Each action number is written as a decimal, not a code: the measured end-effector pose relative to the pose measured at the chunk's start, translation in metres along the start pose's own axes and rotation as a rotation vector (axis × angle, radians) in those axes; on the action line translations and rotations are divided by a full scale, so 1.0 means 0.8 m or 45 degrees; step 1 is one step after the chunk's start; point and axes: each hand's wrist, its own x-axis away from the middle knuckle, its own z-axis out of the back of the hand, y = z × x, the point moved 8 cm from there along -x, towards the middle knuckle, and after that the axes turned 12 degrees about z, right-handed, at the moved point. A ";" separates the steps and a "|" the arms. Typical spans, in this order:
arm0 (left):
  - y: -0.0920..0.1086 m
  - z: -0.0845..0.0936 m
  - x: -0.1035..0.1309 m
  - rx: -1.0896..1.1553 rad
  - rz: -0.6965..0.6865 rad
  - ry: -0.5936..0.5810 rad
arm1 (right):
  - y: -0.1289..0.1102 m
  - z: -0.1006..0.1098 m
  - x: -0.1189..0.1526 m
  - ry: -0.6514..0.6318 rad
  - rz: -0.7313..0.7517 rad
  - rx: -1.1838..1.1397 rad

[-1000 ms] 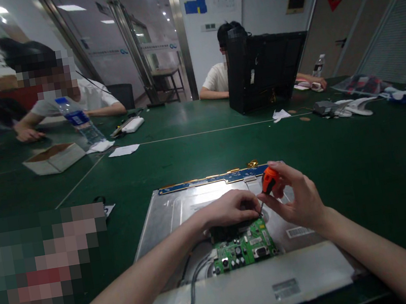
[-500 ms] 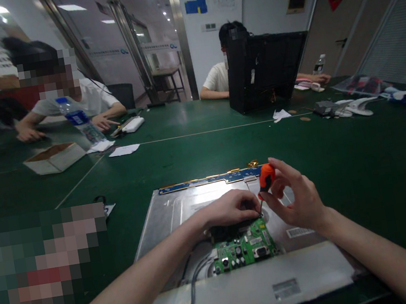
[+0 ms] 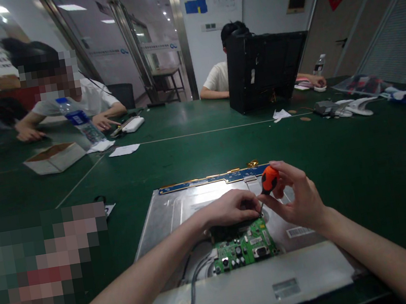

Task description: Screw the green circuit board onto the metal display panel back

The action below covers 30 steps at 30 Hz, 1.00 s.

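Note:
In my right hand (image 3: pixel 297 191) is a short orange-and-black screwdriver (image 3: pixel 270 179), held between thumb and fingers. Its thin shaft slants down to the top right corner of a green circuit board (image 3: pixel 246 245). My left hand (image 3: pixel 234 205) is closed in a pinch beside the screwdriver's tip; what its fingers grip, if anything, is hidden. The board lies on the silver metal back of a display panel (image 3: pixel 180 202). A blue circuit strip (image 3: pixel 200 181) runs along the panel's far edge. Grey cables (image 3: pixel 194 292) leave the board's left side across a whitish sheet (image 3: pixel 248 294).
A green table (image 3: pixel 184 155) carries the panel. Farther back are an open small box (image 3: pixel 56 162), a water bottle (image 3: pixel 82 122), paper (image 3: pixel 124 150) and a large black monitor housing (image 3: pixel 269 69). Two people sit across the table, one partly behind the housing. Gloves (image 3: pixel 358 107) lie at right.
The screwdriver's handle has tilted slightly to the right and turned in my right hand, whose fingers have shifted a little. My left hand has stayed in place.

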 end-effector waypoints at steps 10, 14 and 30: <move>-0.003 -0.003 -0.002 0.014 -0.010 -0.002 | -0.006 0.001 -0.005 -0.016 0.007 0.089; -0.003 -0.004 -0.001 0.013 -0.019 -0.015 | -0.007 0.001 -0.004 -0.016 -0.015 0.086; -0.003 -0.002 0.000 -0.010 -0.014 -0.010 | -0.005 0.000 -0.004 -0.008 0.014 0.041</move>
